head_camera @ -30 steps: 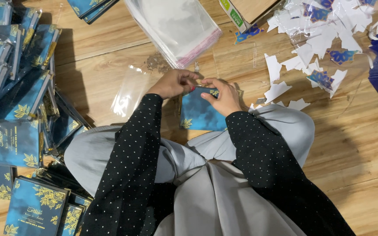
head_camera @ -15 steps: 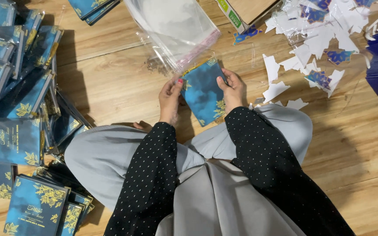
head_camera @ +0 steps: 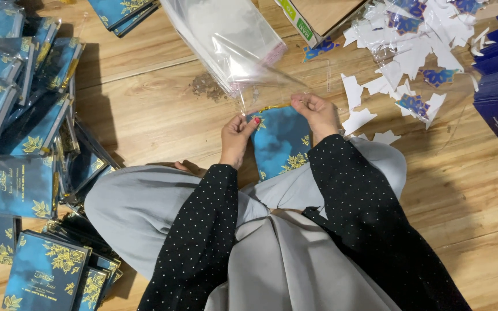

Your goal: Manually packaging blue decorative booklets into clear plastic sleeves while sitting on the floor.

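Blue card at the sleeve mouth.
Left hand (head_camera: 236, 138) and right hand (head_camera: 320, 113) pinch blue gold-leaf card (head_camera: 282, 144) at its top corners, clear plastic sleeve (head_camera: 272, 92) just above.

Single head-worn view, straight down, close over lap and wooden floor (head_camera: 145, 109).

Bright, sharp, hard shadows (glare on plastic)

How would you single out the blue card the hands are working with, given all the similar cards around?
Start at the person's grey lap on the wooden floor. Just ahead of it, the left hand and right hand grip the blue card at its top corners. Unlike the stacked cards, it enters a clear sleeve.
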